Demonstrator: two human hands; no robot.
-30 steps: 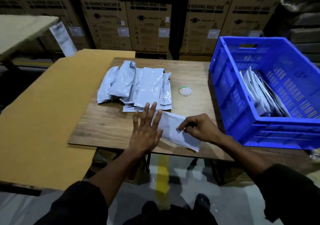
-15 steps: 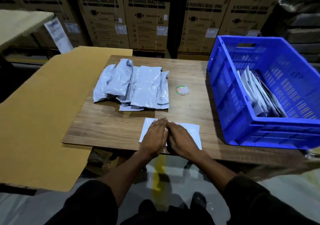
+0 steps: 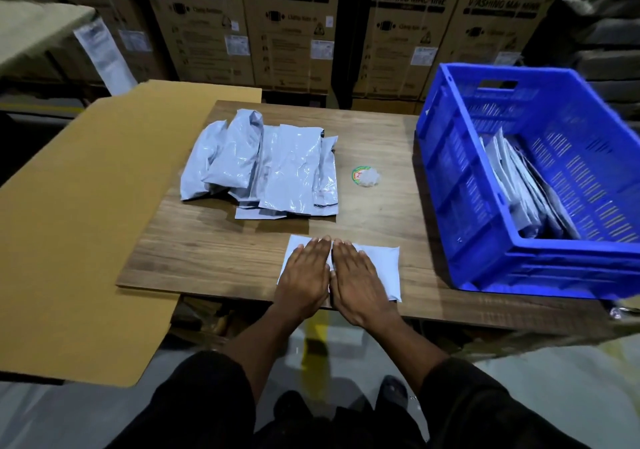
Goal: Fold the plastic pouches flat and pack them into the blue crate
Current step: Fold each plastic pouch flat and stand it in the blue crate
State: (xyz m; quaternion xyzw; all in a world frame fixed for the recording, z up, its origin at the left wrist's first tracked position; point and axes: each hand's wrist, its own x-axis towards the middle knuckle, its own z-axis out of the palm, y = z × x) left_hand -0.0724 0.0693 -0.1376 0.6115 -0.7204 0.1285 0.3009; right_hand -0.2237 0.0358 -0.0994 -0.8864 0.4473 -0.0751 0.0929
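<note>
Left grip (image 3: 304, 274): palm down, fingers straight and together, pressing on the left half of the folded pouch (image 3: 384, 268); nothing is curled round it.
Right grip (image 3: 358, 277): likewise flat, fingers straight, pressing the pouch's middle, its inner edge touching the left hand.
Change: a second ago the left hand lay spread on the pouch's left end while the right pinched its edge with curled fingers and the pouch sat askew; half a second ago both hands had come together on it, and now they lie flat side by side, a little further apart at the wrists, with the pouch squared to the near edge.
Folded pouch: flat on the wooden surface (image 3: 374, 213), near its front edge, just left of the crate.
Pouch pile (image 3: 263, 168): grey unfolded pouches heaped toward the back left of the surface, apart from the hands, unchanged.
Blue crate (image 3: 460, 178): on the right end of the surface; folded pouches (image 3: 519, 189) stand leaning inside it.
Round sticker and crumpled plastic bit (image 3: 365, 176): between pile and crate.
Cardboard sheet (image 3: 79, 223): left of the surface, running under its edge.
Washing machine cartons (image 3: 287, 29): stacked behind.
</note>
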